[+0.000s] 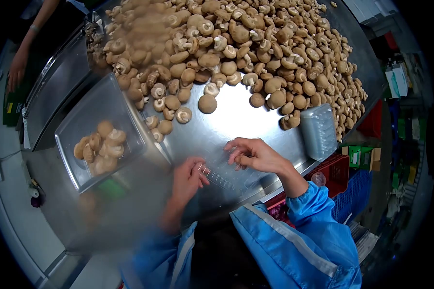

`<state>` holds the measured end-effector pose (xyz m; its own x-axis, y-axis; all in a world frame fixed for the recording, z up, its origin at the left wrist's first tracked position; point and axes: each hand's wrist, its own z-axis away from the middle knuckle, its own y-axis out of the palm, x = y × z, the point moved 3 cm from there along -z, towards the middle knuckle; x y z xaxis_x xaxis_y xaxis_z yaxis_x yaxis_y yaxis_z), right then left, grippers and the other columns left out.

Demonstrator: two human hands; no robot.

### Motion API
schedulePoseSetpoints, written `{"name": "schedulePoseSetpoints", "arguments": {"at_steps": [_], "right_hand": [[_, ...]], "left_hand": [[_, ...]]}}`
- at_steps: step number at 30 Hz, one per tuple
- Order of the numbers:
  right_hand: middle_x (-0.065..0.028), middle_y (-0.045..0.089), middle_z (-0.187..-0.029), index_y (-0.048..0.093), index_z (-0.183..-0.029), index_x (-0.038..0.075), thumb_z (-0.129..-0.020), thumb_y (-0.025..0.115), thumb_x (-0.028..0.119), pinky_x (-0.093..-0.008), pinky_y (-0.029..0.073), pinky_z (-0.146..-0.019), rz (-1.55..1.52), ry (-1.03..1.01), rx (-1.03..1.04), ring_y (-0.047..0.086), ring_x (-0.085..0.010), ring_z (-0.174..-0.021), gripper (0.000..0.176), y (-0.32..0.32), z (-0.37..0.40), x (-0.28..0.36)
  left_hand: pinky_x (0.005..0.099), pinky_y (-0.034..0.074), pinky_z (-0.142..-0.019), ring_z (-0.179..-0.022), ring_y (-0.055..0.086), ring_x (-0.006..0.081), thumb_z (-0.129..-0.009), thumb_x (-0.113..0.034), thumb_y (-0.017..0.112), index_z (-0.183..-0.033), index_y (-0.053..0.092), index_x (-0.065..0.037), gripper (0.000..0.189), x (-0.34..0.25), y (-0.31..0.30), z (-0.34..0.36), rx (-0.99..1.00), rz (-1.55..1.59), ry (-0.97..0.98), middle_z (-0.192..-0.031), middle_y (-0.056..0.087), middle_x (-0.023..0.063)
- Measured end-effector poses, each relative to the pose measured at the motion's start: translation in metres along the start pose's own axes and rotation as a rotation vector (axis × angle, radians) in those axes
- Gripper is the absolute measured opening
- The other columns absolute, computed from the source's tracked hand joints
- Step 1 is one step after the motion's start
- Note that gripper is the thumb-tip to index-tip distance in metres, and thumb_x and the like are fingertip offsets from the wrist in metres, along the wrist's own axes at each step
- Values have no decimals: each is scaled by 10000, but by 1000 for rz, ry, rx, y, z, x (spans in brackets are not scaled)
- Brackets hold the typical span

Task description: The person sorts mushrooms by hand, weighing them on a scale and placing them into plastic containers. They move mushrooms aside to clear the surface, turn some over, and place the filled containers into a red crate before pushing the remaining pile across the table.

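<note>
A clear plastic tray (219, 179) with ribbed sides lies low over the steel table near its front edge. My left hand (187, 179) is closed at the tray's left end, fingers against its rim. Just above the tray's far right side is my right hand (255, 155), its fingers loosely bent and apart, with nothing visible in them. Beyond both hands spreads a large heap of brown shiitake mushrooms (275, 43). One loose mushroom (207, 104) sits at the heap's near edge.
A stack of clear trays (319, 132) stands right of my right hand. On the left, a clear bin (65, 139) holds several mushrooms. Red crates (335, 173) and a blue crate (354, 195) lie lower right. Another person's arm (24, 53) shows upper left. Blur covers the left side.
</note>
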<state>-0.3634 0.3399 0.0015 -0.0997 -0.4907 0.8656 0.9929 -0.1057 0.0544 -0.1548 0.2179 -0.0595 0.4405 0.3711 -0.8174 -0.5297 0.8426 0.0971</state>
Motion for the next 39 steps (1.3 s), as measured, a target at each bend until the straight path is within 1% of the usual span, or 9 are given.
{"name": "schedulePoseSetpoints", "arguments": {"at_steps": [4, 7, 10, 17, 22, 28, 33, 37, 39], "right_hand": [[-94, 699, -931, 532, -1281, -2, -868, 507, -26, -270, 547, -693, -36, 9, 146, 673, -145, -770, 414, -8, -15, -6], [-91, 697, -924, 529, -1285, -9, -850, 502, -27, -270, 543, -696, -20, 54, 211, 668, -142, -767, 436, -8, -19, -10], [-96, 694, -904, 527, -1290, -9, -852, 508, 7, -275, 544, -688, 15, 69, 188, 663, -150, -754, 439, -3, -20, -7], [-125, 693, -916, 417, -1388, -3, -942, 597, 159, -257, 538, -548, -275, 161, -248, 676, -171, -672, 507, -17, -9, -57], [-129, 675, -833, 260, -1474, 31, -944, 448, 75, -281, 473, -445, -291, 203, -337, 621, -173, -542, 564, 21, -11, -67], [-74, 587, -701, 360, -1436, 62, -958, 398, 74, -288, 404, -382, -347, 170, -534, 484, -136, -432, 480, 16, -40, -64], [-61, 549, -658, 449, -1341, 33, -970, 365, 85, -288, 380, -358, -416, 78, -703, 457, -127, -415, 384, -29, -94, -40], [-116, 559, -648, 476, -1220, -30, -983, 381, 97, -332, 409, -367, -294, -90, -831, 522, -176, -423, 285, -85, -145, -33], [-175, 589, -683, 494, -1132, -52, -977, 404, 92, -384, 469, -421, -164, 15, -922, 596, -248, -478, 230, -111, -166, -27]], "left_hand": [[249, 505, -445, -607, 680, 198, -1022, -104, 434, -1151, 544, 9, 204, -2, -10, -9, -151, 462, -83, -923, 682, 166], [248, 511, -445, -568, 667, 203, -1024, -152, 446, -1172, 511, 2, 224, -27, -5, -2, 56, 562, -180, -942, 684, 176], [257, 518, -445, -549, 659, 216, -1021, -184, 464, -1189, 487, -5, 247, -15, 1, 5, 193, 189, -93, -976, 678, 195], [271, 505, -439, -581, 656, 237, -1008, -157, 466, -1221, 449, 4, 267, -5, -15, -3, -182, 402, -39, -1071, 644, 235], [290, 503, -467, -622, 650, 251, -990, -127, 477, -1256, 415, 20, 311, 5, -2, -9, -222, 478, -56, -1111, 632, 248], [288, 436, -455, -573, 592, 242, -915, -26, 485, -1320, 365, 74, 435, -5, -11, -48, -322, 593, -125, -1112, 630, 256], [292, 413, -438, -557, 576, 236, -900, 14, 441, -1248, 439, 82, 355, -44, -16, -129, -415, 575, -18, -1025, 636, 246], [284, 384, -396, -526, 562, 231, -908, 47, 387, -1183, 486, 81, 294, -90, -11, -196, -363, 530, 76, -916, 628, 194], [284, 384, -390, -523, 562, 229, -916, 53, 372, -1177, 490, 77, 287, -95, -5, -206, -363, 532, 111, -906, 626, 183]]}}
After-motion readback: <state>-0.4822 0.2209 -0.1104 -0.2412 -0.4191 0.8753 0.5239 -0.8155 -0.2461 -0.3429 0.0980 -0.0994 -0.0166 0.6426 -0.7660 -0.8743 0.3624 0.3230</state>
